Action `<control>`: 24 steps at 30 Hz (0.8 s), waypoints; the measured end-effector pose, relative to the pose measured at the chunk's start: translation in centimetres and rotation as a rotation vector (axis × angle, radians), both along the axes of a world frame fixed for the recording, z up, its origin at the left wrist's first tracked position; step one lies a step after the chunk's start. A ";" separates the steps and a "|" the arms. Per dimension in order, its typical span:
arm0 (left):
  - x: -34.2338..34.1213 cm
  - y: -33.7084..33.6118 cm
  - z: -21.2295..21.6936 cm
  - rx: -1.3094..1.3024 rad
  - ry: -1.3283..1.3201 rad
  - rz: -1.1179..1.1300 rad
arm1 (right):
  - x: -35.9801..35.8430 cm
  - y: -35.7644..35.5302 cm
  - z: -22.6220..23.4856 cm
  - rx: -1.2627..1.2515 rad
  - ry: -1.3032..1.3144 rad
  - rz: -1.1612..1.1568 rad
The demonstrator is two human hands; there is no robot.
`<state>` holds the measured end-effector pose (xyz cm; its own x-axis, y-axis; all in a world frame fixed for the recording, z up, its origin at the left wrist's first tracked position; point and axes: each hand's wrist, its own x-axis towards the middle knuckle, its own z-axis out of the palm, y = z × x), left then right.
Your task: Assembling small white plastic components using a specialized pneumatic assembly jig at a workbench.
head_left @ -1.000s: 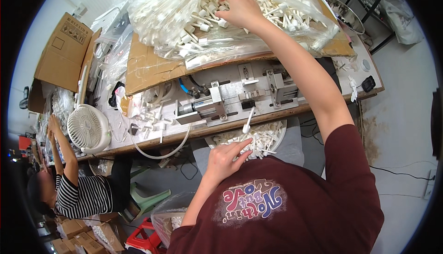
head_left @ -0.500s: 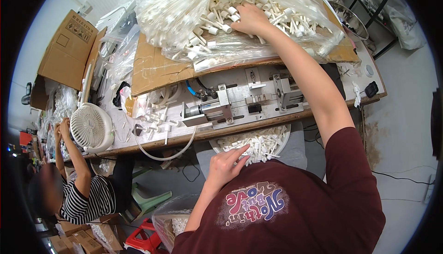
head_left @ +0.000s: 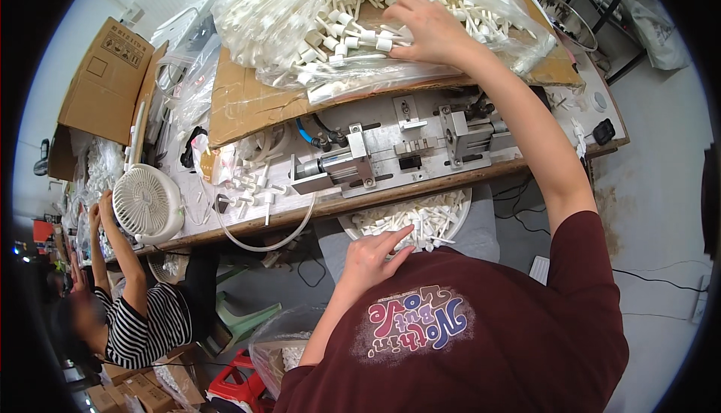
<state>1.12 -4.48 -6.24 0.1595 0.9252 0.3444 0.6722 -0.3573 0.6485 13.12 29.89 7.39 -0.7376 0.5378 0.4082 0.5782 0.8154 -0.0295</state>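
Note:
My right hand (head_left: 435, 31) is in an opened clear plastic bag (head_left: 270, 30), its fingers and thumb curled around several white plastic parts (head_left: 385, 37). Each part has a short cylindrical head and a thin stem. More of them lie heaped around the hand, and brown cardboard shows through a gap in the heap. Down at my lap, my left hand (head_left: 369, 261) has its fingers apart and nothing in it. It is close to the near left rim of a round white basin (head_left: 467, 221) filled with similar white pieces.
A metal fixture (head_left: 409, 150) with two cylinders stands on the bench below the cardboard sheet (head_left: 248, 109). To its left are loose white parts (head_left: 244, 188), a looped tube (head_left: 274, 255) and a white fan (head_left: 148, 204). A co-worker in a striped shirt (head_left: 154, 323) sits at the left.
My right hand has shifted right and slightly nearer, with white parts by its fingers; a gap in the heap now shows cardboard. My left hand stays near the basin.

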 end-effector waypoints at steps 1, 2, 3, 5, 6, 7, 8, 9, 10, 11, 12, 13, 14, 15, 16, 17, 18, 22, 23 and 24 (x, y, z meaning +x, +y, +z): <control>0.0 0.0 0.0 0.005 0.000 0.002 | 0.3 -0.4 0.3 0.057 0.002 -0.082; 0.1 0.0 -0.1 0.002 -0.002 0.001 | 0.4 -0.7 0.8 -0.049 -0.066 -0.138; 0.1 0.0 -0.1 -0.001 -0.003 0.001 | 0.5 -0.8 0.7 -0.105 -0.062 -0.144; 0.2 0.3 0.0 0.009 0.006 -0.010 | 0.8 -0.9 0.6 -0.209 -0.051 -0.166; 0.3 0.3 0.1 0.018 0.016 -0.015 | 0.9 -0.9 0.4 -0.199 -0.038 -0.121; 0.3 0.5 0.2 0.030 0.027 -0.019 | 1.1 -0.9 0.3 -0.188 -0.023 -0.076; 0.4 0.5 0.3 0.018 0.035 -0.018 | 1.2 -1.0 0.3 -0.176 -0.009 -0.029; 0.4 0.6 0.4 0.005 0.042 -0.017 | 1.2 -1.1 0.3 -0.175 -0.016 -0.032; 0.4 0.5 0.4 -0.008 0.050 -0.014 | 1.1 -1.8 0.4 -0.174 -0.022 -0.033; 0.4 0.4 0.4 -0.003 0.052 -0.009 | 1.0 -2.3 0.4 -0.174 -0.028 -0.033; 0.3 0.4 0.3 0.002 0.053 -0.003 | 1.0 -2.5 0.2 -0.151 -0.007 -0.026; 0.3 0.3 0.2 0.008 0.053 0.000 | 1.1 -2.7 -0.1 -0.127 0.012 -0.020; 0.3 0.3 0.1 0.011 0.053 0.003 | 1.3 -2.7 -0.5 -0.103 0.032 -0.014; 0.2 0.2 -0.1 0.014 0.053 0.006 | 1.4 -2.5 -0.9 -0.115 0.042 -0.024; 0.2 0.2 -0.1 0.016 0.054 0.007 | 1.6 -2.3 -1.1 -0.127 0.054 -0.034; 0.2 0.1 0.0 0.010 0.055 0.004 | 1.7 -2.1 -1.3 -0.140 0.066 -0.044; 0.3 0.1 0.1 0.004 0.056 0.001 | 1.8 -2.0 -1.4 -0.146 0.064 -0.046; 0.4 0.2 -0.1 0.020 0.057 0.001 | 2.0 -2.4 -1.0 -0.150 0.074 -0.020; 0.3 0.3 -0.1 0.018 0.063 0.001 | 2.1 -2.4 -0.9 -0.147 0.080 -0.005; 0.3 0.3 0.0 0.015 0.069 0.002 | 2.1 -2.3 -0.9 -0.146 0.079 0.007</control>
<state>1.44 -4.18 -6.28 0.1818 0.9203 0.3464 0.7156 -0.3654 0.5953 15.27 27.61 6.44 -0.7102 0.5906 0.3832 0.5635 0.8031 -0.1935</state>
